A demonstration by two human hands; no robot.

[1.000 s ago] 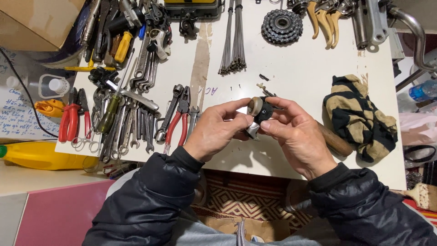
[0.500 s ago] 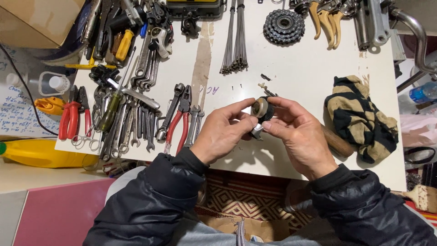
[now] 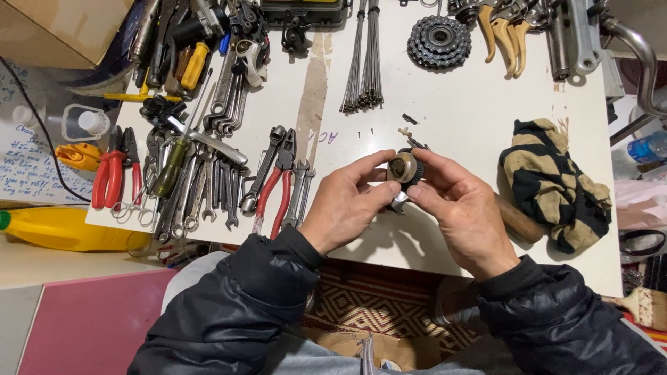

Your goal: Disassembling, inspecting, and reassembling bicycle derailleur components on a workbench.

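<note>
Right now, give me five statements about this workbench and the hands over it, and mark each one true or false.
1. Both hands, left hand and right hand, hold a small round metal part. True.
2. The striped cloth lies to the left of the hands. False: it lies to their right.
3. The red-handled pliers lie on the white table, untouched. True.
4. The toothed gear cluster is in the right hand. False: it sits at the far side of the table.
5. The bundle of thin metal rods lies on the floor. False: it lies on the table.
</note>
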